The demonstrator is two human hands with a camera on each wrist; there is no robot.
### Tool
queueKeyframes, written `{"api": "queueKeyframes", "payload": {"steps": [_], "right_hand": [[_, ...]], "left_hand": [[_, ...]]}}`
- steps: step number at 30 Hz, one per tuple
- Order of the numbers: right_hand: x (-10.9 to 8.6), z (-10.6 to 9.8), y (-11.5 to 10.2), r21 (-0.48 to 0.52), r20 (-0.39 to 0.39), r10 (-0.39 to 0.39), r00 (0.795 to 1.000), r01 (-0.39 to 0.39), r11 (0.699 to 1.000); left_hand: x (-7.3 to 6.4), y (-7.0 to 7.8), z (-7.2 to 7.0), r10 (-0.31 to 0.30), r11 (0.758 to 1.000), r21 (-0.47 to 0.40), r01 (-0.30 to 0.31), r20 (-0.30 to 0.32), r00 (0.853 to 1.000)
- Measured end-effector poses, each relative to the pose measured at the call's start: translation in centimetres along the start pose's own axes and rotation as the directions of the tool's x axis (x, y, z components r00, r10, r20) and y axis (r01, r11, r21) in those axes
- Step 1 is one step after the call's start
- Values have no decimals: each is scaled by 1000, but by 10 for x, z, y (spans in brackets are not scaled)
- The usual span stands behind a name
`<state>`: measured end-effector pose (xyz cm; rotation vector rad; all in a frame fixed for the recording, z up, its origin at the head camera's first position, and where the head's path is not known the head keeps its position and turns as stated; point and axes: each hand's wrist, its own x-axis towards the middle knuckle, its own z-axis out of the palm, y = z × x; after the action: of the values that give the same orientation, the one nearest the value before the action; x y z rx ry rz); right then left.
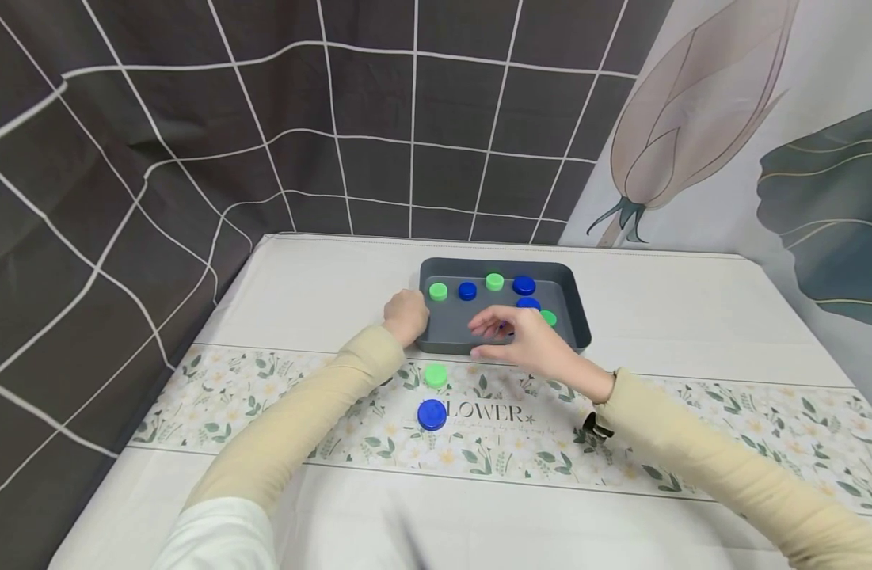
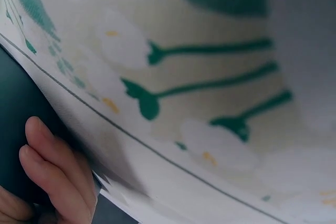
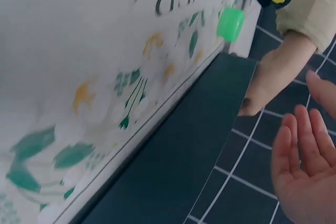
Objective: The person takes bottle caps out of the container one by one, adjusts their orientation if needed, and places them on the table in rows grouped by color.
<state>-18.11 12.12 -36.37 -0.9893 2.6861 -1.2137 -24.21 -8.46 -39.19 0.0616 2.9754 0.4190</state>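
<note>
A dark grey rectangular tray (image 1: 455,326) sits toward the back of the table, with several blue and green bottle caps inside. My left hand (image 1: 407,315) grips the tray at its left end; its fingers (image 2: 60,174) lie against the dark wall in the left wrist view. Over the tray's front side, my right hand (image 1: 521,340) hovers with fingers loosely bent, thumb apart, and nothing held. It partly hides a blue cap beneath it. On the cloth before the tray lie a green cap (image 1: 436,375) and, nearer me, a larger blue cap (image 1: 432,415).
The white tablecloth (image 1: 321,277) has a flowered band with lettering across its middle. Behind and to the left hangs a dark curtain (image 1: 364,103) with white grid lines. A pale curtain (image 1: 742,214) with plant prints hangs at the right. A black device (image 1: 598,426) is on my right wrist.
</note>
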Motion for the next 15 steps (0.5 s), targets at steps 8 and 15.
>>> {"api": "queueKeyframes", "payload": {"steps": [8,15], "right_hand": [[4,-13,17,-1,-55,-6,998,6,1000],[5,-24,27,-44,-90,-30,996,26,999]], "left_hand": [[1,0,1,0,1000,-6,0,2,1000],[-1,1,0,-13,1000,6,13,2,1000]]}}
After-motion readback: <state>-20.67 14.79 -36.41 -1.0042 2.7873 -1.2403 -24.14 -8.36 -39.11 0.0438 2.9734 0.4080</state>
